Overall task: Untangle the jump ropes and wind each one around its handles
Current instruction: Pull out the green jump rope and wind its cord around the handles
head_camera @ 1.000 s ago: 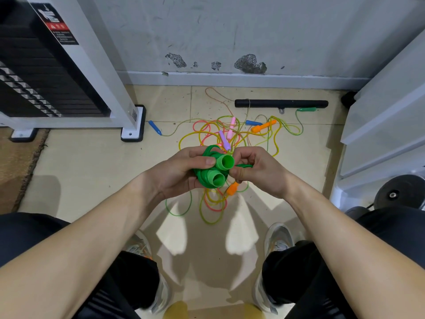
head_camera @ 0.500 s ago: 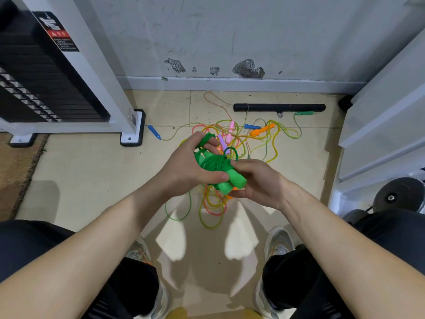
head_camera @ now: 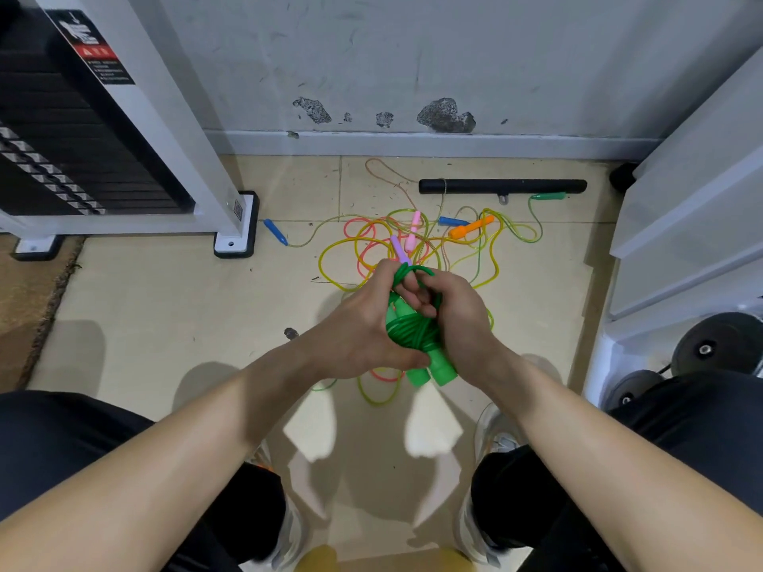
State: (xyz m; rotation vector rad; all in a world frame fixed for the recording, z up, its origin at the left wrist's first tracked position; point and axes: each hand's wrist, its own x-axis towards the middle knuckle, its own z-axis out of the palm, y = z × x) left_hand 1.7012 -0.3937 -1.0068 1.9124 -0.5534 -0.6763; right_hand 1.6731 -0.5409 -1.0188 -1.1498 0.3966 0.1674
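You hold the green jump rope (head_camera: 417, 332) between left hand (head_camera: 363, 324) and right hand (head_camera: 458, 319). Its cord is coiled round two side-by-side handles, butt ends toward you, one loop free on top. Tangled ropes (head_camera: 371, 241) lie on the floor beyond: yellow, pink and orange cords, with a blue handle (head_camera: 276, 232), orange handle (head_camera: 470, 228) and pink handle (head_camera: 413, 233).

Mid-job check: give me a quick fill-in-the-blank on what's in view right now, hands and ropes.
1. The left hand and right hand grip a jump rope, wound up, coloured ____.
2. The handle nearest the orange handle is ____.
3. The black bar lies between the tangled ropes and the ____.
Missing words: green; blue; wall.
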